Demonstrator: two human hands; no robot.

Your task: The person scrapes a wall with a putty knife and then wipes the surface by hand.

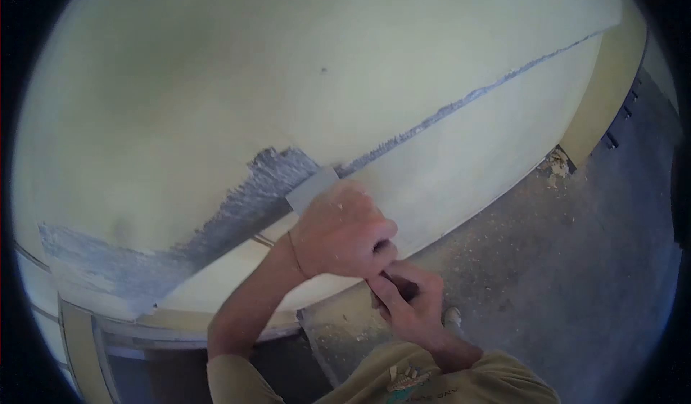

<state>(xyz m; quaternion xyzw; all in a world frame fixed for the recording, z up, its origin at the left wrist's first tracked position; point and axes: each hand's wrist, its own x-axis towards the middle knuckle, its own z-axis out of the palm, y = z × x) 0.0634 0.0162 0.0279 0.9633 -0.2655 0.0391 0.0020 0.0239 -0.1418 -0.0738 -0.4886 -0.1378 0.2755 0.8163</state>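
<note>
Pale wall [216,65], scraped-looking grey band [234,213]. Scraper [317,186] at band; I'd judge it stiff, light (hold by handle [404,286], not blade [308,194]). Left grip [342,229] wrapped behind blade, right grip [416,307] closed round handle end.

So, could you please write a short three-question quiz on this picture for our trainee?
1. Which hand is closer to the flat, rectangular grey blade? A) Left. B) Right. C) Both equally.
2. True or false: the floor shows no debris.
3. Fill in the colour: the broad cream surface bears a rough, streaky ____ patch.

Key:
1. A; the left hand is closer, the right hand farther back.
2. False; pale flakes lie on the dull grey floor.
3. Grey.
</note>
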